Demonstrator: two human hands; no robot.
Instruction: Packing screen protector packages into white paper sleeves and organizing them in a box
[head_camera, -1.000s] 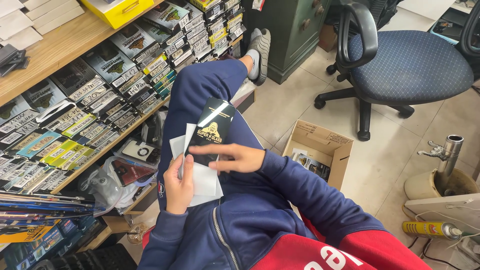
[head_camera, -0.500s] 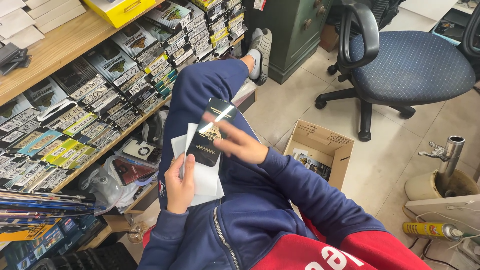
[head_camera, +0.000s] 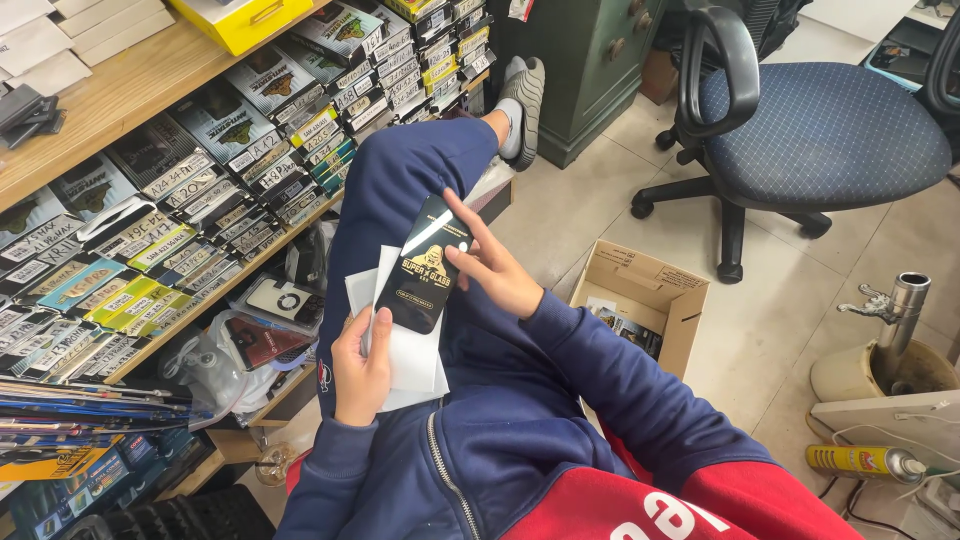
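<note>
1. While the right hand (head_camera: 492, 272) lies with its fingers stretched flat, the fingertips press on the right edge of a glossy black rectangular screen-protector packet with gold print (head_camera: 424, 265), steadying it rather than closing round it.
2. Under that black packet sits a small stack of plain white matte card sleeves (head_camera: 410, 355), fanned slightly so their corners stick out on the packet's left and below it.
3. The left hand (head_camera: 362, 365) grips the lower left of the white stack, thumb on top near the packet's bottom corner and fingers curled beneath, wrist bent upward from a navy sleeve.
4. Both packet and stack rest on the person's raised thigh in soft navy track fabric (head_camera: 400, 180), just left of the right hand.
5. Right of the packet, on the pale tiled floor, stands an open brown corrugated cardboard box (head_camera: 650, 290) holding small printed packets.
6. Left of the packet, a wooden shelf (head_camera: 110, 95) carries rows of flat, labelled product boxes packed on edge.
7. Well beyond the packet to the upper right stands a blue fabric swivel chair with black armrests (head_camera: 820, 130).
</note>
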